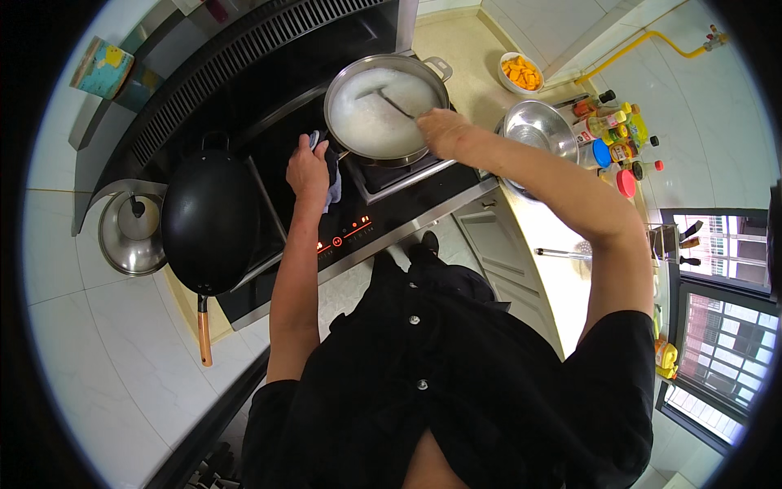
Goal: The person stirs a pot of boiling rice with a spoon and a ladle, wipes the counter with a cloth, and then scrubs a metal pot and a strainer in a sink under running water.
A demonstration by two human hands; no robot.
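A wide steel pot (332, 131) stands on the cooktop, full of white, cloudy liquid with foam on its surface. My right hand (441, 131) grips the handle of a dark utensil (397, 104) over the near right side of the pot. The utensil's far end dips into the liquid, so I cannot tell its full shape. To the left of the pot, my left hand (308, 168) is closed on a folded grey-blue cloth (334, 191). The cloth lies against the pot's near left side, where a handle seems covered.
A black wok (211, 220) with a wooden handle sits left on the cooktop (342, 229), near a pot lid (131, 235). Right are a bowl of orange chunks (521, 73), a steel basin (540, 131), several condiment bottles (602, 125) and a long-handled strainer (562, 253).
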